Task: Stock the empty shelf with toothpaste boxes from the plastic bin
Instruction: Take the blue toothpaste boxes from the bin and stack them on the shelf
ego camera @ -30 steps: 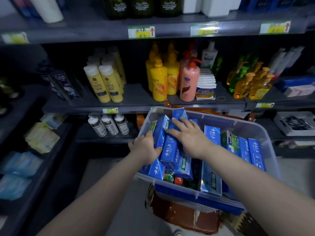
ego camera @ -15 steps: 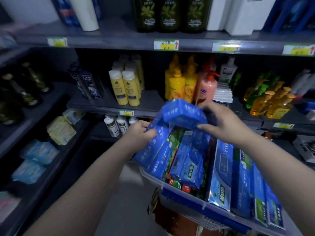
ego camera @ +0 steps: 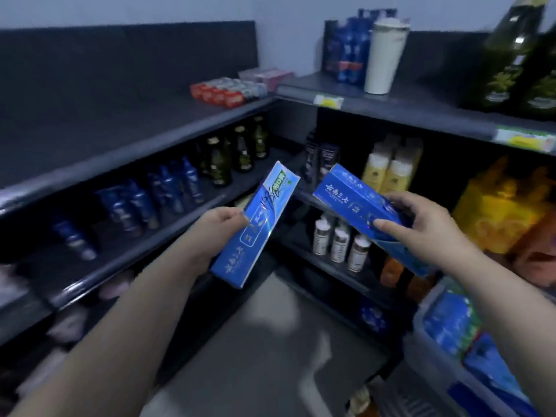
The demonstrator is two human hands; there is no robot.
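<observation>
Motion blur is heavy towards the edges, so labels there are unreadable. The clear plastic bin (ego camera: 424,350) at lower right is cut off by the frame's right and bottom edges. Its load reads only as blue and green packs (ego camera: 448,326); I can't count them. The near end of the right-side long blue cardboard toothpaste box (ego camera: 355,200) is hidden behind my right hand (ego camera: 421,224) and wrist. My left hand's (ego camera: 221,219) fingers are hidden behind the second long blue toothpaste box with a green patch at its top (ego camera: 258,227).

Hands: both are holding, one box each.
- Left: it pinches its box on the left long edge, about mid-length. The box is tilted, top end up and to the right, printed face towards me.
- Right: thumb on the near face, fingers curled over the far edge. The box slopes down to the right, free end pointing up-left.

The boxes are apart, upper ends near each other. Both are in the air, touching no shelf, in front of the corner where the two shelf runs meet. The dark grey top shelf (ego camera: 105,124) on the left lies up and left of them, with small red boxes (ego camera: 222,93) at its far end.
</observation>
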